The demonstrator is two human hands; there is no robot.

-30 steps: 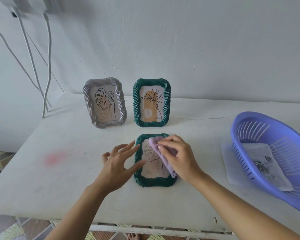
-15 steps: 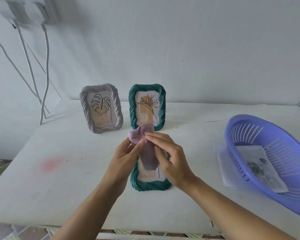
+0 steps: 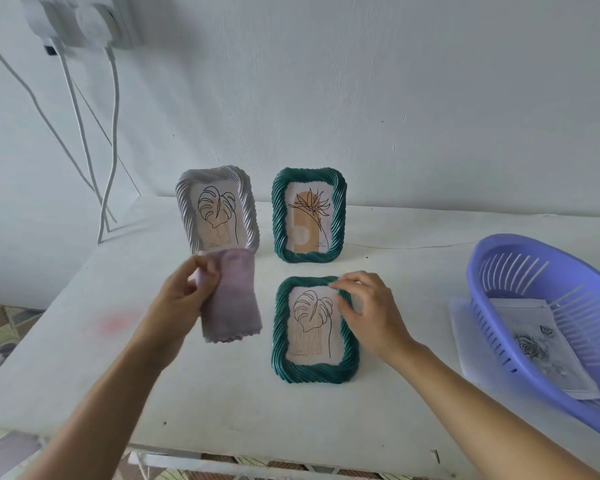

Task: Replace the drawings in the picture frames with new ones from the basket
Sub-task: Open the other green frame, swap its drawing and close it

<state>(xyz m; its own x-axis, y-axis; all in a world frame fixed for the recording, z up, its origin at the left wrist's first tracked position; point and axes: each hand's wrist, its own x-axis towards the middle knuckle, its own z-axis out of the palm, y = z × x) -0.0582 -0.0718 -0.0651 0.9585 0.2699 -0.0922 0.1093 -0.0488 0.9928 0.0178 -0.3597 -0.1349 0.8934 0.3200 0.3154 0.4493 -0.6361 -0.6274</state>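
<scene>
Opening the flat green frame
Your left grip pinches the cloth. Your right grip curls loosely at the frame's top-right rim, closure unclear. Drop the cloth on the table and flip the frame with both hands. New drawings sit in the basket.

The left hand pinches a folded lilac cloth above the white desk. The right hand touches the top right corner of a green frame lying flat with a leaf drawing. Behind stand a white frame and a second green frame. At right, a purple basket holds printed sheets.
</scene>
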